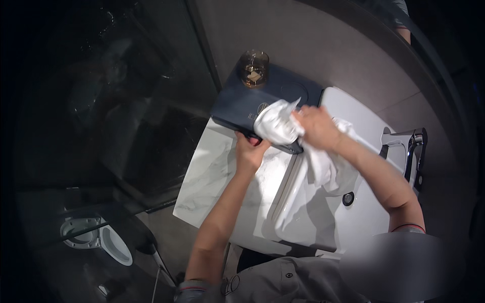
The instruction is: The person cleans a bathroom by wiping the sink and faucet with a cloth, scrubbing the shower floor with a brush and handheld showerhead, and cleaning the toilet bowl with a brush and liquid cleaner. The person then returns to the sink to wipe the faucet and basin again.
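Observation:
My right hand (318, 127) grips a white cloth (278, 123) over the near right part of a dark blue box or tray (242, 100); part of the cloth hangs down over the washbasin's edge. My left hand (250, 151) holds the near edge of the dark box, thumb and fingers around it. A tinted drinking glass (255, 70) with something pale inside stands on the box's far left corner. The box bears a printed emblem and writing, partly covered by the cloth.
A white washbasin (303, 212) with a round drain (348, 198) and a chrome tap (407, 142) lies to the right. The box sits on a marble-patterned counter (204, 181). A dark glass panel (151, 75) rises at the left, and a toilet (79, 233) shows at lower left.

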